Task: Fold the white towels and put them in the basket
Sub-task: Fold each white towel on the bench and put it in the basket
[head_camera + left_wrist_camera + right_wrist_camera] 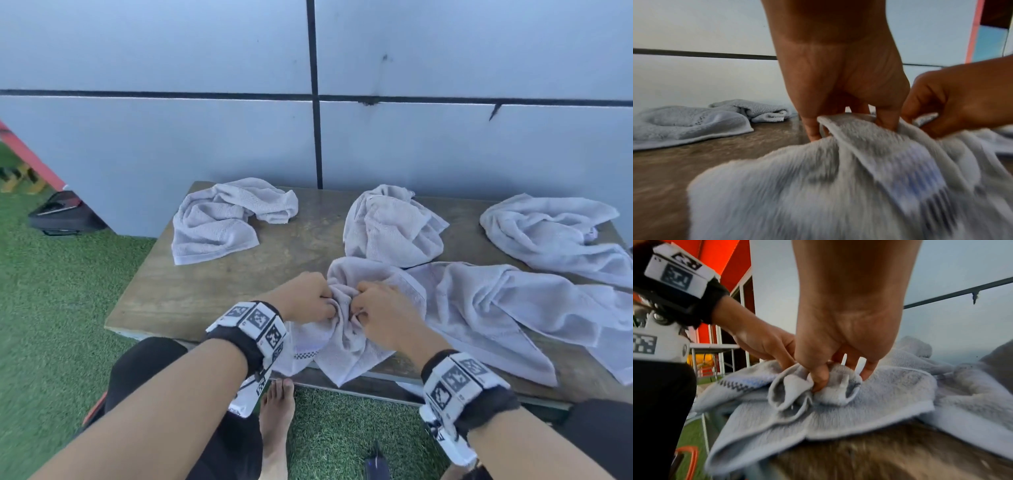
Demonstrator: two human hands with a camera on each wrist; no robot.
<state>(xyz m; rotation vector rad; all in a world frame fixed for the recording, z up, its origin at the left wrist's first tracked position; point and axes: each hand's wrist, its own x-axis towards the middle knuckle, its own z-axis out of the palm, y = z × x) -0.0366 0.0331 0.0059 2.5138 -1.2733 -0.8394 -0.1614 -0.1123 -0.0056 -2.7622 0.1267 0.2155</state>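
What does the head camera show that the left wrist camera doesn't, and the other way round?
Only the head view shows all five towels, the whole table, green turf and a bare foot. Only the left wrist view shows the gripped hem close up. Both show the left hand and right hand bunching the near towel, and the far-left towel.

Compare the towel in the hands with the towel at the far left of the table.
The held towel is gripped by the left hand and the right hand; the far-left towel lies untouched. The held towel hangs over the table's near edge; the far-left towel sits wholly on it. Both are white, crumpled and unfolded.
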